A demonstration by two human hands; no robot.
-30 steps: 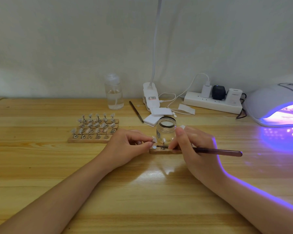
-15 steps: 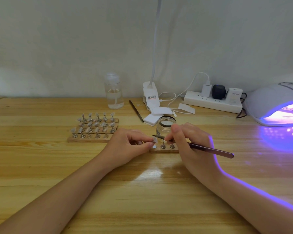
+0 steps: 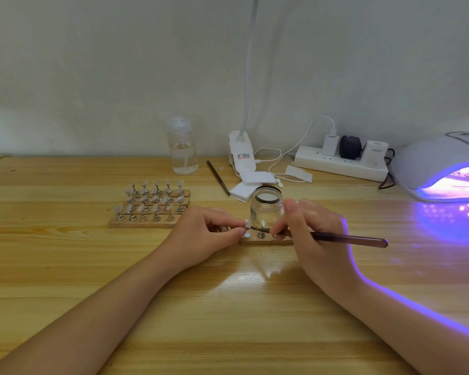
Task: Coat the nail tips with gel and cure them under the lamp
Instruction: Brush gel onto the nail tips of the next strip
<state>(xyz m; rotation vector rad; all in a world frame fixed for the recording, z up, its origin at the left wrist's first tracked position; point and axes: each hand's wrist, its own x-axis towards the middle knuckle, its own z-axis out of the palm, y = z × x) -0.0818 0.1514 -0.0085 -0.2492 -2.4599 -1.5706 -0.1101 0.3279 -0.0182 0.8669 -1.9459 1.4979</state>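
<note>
Dark, slim gel brush (image 3: 336,237) lies nearly level in my right hand (image 3: 313,239), fingers pinching the shaft; its long axis runs left-right, bristles pointing left onto a small clear nail tip (image 3: 246,223) pinched in my left hand (image 3: 201,235). Both sit over a short wooden holder strip (image 3: 264,240) on the surface (image 3: 65,266). Clear glass jar (image 3: 266,208) stands open just behind; contents unclear. White curing lamp (image 3: 431,161) glows violet, a strip inside.

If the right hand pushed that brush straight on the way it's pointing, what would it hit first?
The right hand aims the brush leftward; its tip is already at the nail tip pinched by the left hand, so it would meet that first, then probably those fingers.
</note>
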